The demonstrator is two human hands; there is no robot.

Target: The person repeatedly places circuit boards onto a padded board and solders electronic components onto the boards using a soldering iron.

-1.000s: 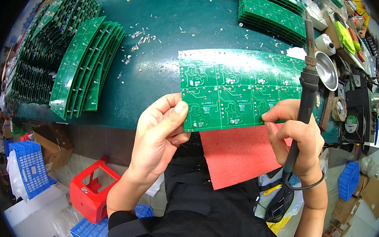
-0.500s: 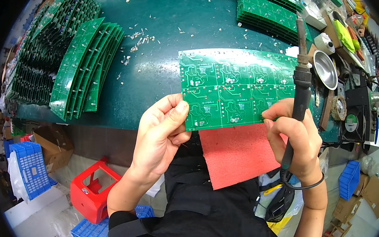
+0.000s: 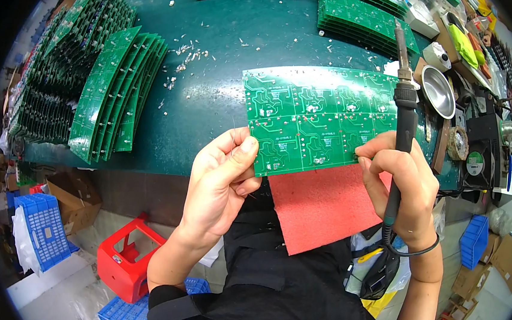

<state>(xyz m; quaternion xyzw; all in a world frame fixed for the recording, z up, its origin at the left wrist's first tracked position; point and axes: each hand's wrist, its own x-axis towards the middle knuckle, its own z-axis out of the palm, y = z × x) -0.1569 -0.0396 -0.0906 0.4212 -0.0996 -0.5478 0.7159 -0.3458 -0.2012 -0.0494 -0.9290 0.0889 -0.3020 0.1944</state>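
A green printed circuit board panel (image 3: 315,128) is held up over the table's near edge, tilted toward me. My left hand (image 3: 221,178) pinches its lower left corner, thumb on the face. A soldering iron (image 3: 406,105) lies in my right hand (image 3: 407,187), its metal tip pointing up and away from the board. The thumb and index fingertip of that hand meet at the panel's lower edge; whether a small part is between them is hidden. Beneath the board lies a red cloth-like sheet (image 3: 324,210), hanging over my lap.
Stacked circuit boards (image 3: 108,94) stand at the left, with more stacks (image 3: 363,18) at the back. Small white bits (image 3: 186,55) litter the green tabletop (image 3: 218,30). On the right are a metal bowl (image 3: 438,93) and a black fan unit (image 3: 478,159). A red stool (image 3: 128,258) stands below left.
The board has shifted very slightly right at its left end, along with my left hand. The soldering iron's tip has tilted slightly left. Both grips are the same.
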